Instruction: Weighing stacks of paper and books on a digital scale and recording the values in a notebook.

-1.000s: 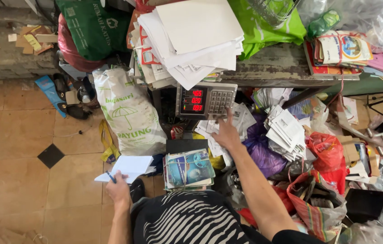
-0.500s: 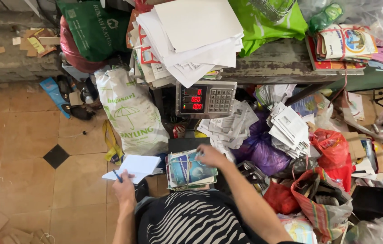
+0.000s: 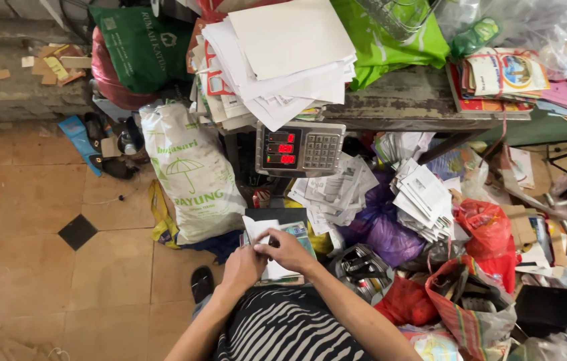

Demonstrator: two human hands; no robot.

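My left hand (image 3: 242, 266) and my right hand (image 3: 288, 250) meet over a small white notepad (image 3: 260, 234) held in front of my striped shirt. Both hands grip the paper; a pen may be in the left hand, but I cannot tell. Under them lies a stack of booklets (image 3: 297, 234) with a dark book on top. Just above stands a grey digital scale (image 3: 300, 148) with red digits and a keypad, loaded with a tall pile of white papers (image 3: 283, 57).
A white printed sack (image 3: 190, 174) leans to the left on the brown tile floor (image 3: 43, 254). Loose papers, a purple bag (image 3: 380, 227), a red bag (image 3: 491, 230) and folded papers (image 3: 424, 197) crowd the right. A worn table (image 3: 410, 100) holds books and green bags.
My right hand came back from the scale's keypad down to the notepad. My left hand brought the notepad in from the left over the booklet stack. The view moved closer.
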